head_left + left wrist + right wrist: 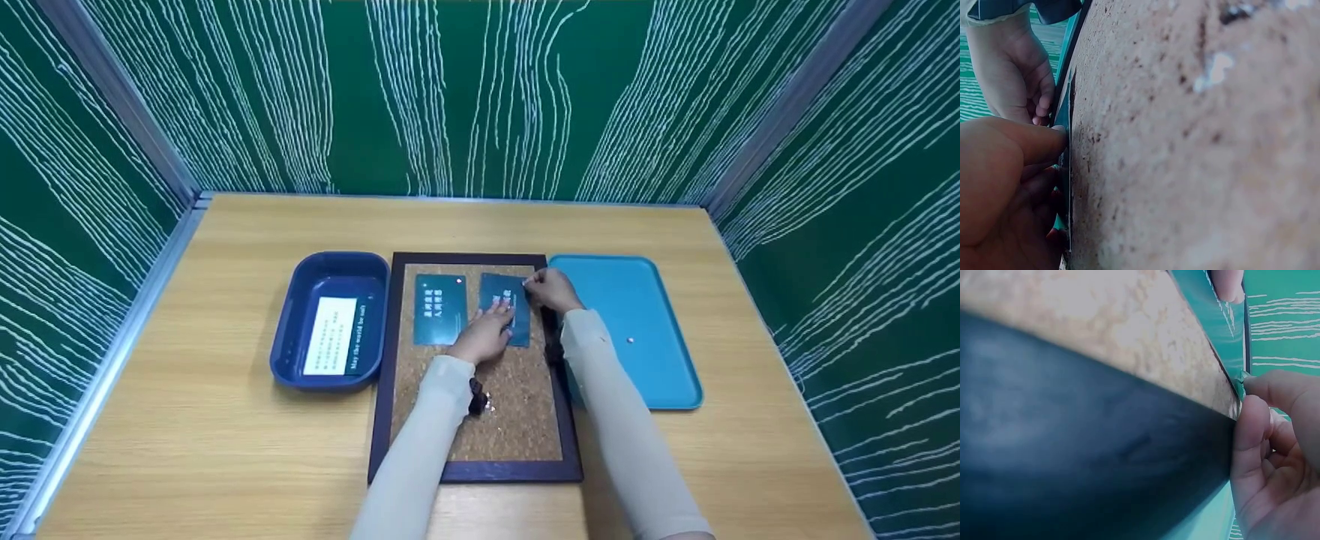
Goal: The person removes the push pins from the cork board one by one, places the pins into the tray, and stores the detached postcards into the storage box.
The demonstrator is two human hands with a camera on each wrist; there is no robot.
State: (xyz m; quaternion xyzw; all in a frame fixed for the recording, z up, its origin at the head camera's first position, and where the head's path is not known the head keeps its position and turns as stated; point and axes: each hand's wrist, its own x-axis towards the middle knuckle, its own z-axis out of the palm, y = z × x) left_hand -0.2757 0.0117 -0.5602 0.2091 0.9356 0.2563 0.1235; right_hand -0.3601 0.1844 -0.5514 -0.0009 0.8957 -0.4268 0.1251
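Note:
My left hand (484, 334) lies on the right-hand dark green card (519, 330), its fingers pressing the card against the cork board (487, 435). At the card's upper right corner my right hand (553, 289) pinches a small clear pushpin (1243, 378) between thumb and index finger; the fingertips mostly hide it. Beside this card, a second green card (439, 309) with white characters lies flat on the cork, a small pin (459, 280) showing near its upper right corner.
A blue bin (281, 364) left of the board holds a white-and-green card (330, 337). On the right, a turquoise tray (660, 375) carries a small pin (630, 340). The board's dark frame (510, 471) forms a raised edge. Green patterned panels (480, 97) enclose the table.

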